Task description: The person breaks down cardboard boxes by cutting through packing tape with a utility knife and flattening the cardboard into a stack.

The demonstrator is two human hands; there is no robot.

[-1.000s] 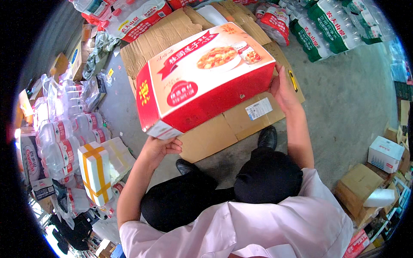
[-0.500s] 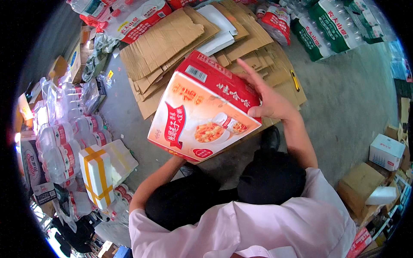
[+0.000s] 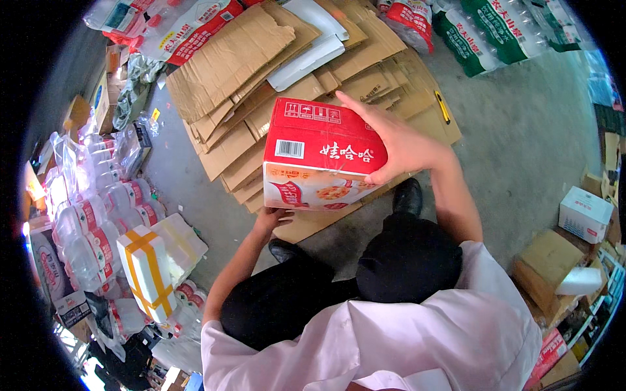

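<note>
Holding a box (image 3: pixel 313 130) at mid-frame with right hand (image 3: pixel 403 144) spread wide around its end; cannot tell whether gripping with half-open left hand (image 3: pixel 269 220) at its lower-left corner; still closed and whole, over cardboard (image 3: pixel 228 68) already flat

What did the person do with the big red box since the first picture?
The box got turned: its food picture faced up, but now a red end does, with the picture toward the person. The right hand now spans that end's right side; the left hand is by its lower edge. The yellow cutter and flattened cardboard stayed put.
</note>
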